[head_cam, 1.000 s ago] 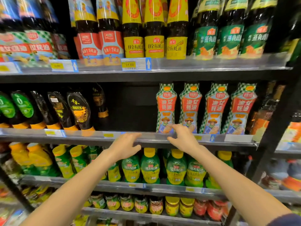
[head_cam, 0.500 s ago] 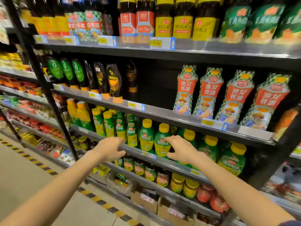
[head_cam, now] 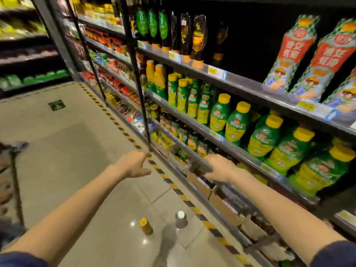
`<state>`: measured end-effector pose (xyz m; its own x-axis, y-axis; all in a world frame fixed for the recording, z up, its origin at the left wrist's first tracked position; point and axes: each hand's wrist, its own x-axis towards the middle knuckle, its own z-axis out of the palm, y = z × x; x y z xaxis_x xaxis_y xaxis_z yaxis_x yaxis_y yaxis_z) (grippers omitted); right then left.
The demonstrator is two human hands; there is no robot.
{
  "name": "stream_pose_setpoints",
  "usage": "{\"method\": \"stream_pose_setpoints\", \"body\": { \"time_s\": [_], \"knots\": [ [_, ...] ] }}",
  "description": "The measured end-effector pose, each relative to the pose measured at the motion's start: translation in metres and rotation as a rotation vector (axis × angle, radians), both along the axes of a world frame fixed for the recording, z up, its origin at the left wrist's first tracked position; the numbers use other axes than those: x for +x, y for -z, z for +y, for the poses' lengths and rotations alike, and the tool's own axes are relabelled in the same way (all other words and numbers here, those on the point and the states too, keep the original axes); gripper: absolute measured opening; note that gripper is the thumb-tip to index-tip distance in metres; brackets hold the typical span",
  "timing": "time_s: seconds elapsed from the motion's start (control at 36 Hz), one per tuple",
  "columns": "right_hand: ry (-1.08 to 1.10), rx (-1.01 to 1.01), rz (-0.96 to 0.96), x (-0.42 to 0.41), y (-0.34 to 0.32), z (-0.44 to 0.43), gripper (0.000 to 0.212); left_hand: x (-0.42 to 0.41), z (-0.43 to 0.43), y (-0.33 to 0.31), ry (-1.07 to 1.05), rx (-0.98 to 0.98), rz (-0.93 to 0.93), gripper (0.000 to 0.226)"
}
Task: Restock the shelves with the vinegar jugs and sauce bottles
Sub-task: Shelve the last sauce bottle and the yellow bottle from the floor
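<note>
Two bottles stand on the floor below my arms: a yellow-capped amber bottle and a dark bottle with a white cap. My left hand hovers above the floor tiles, fingers loosely spread, holding nothing. My right hand hangs in front of the lower shelf edge, fingers relaxed and empty. On the right, the shelves carry green sauce bottles with yellow caps, dark upside-down squeeze bottles and checkered red-label bottles.
A black-and-yellow striped line runs along the floor by the shelf base. Cardboard boxes sit on the bottom shelf. A dark gap shows on the upper shelf. Part of a cart frame is at the left edge.
The view has swung left and down toward the floor. Both hands have dropped from the middle shelf edge to low in front of the bottom shelves. Two floor bottles have come into view.
</note>
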<state>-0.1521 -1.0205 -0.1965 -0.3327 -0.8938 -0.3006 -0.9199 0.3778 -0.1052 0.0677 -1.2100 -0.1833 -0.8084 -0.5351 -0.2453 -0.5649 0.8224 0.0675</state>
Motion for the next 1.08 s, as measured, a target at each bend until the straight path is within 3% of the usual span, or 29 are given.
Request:
{"method": "stream_pose_setpoints", "body": {
  "time_s": [0.33, 0.44, 1.08],
  "knots": [
    [-0.127, 0.122, -0.091, 0.066, 0.043, -0.043, 0.063, 0.09, -0.013, 0.037, -0.154, 0.106, -0.08, 0.064],
    [-0.14, 0.125, -0.112, 0.08, 0.064, -0.055, 0.053, 0.11, -0.024, 0.055, -0.162, 0.164, -0.122, 0.064],
    [0.241, 0.274, -0.318, 0.097, 0.164, -0.076, 0.074, 0.108, -0.102, 0.162, 0.056, 0.335, -0.287, 0.07]
  ]
}}
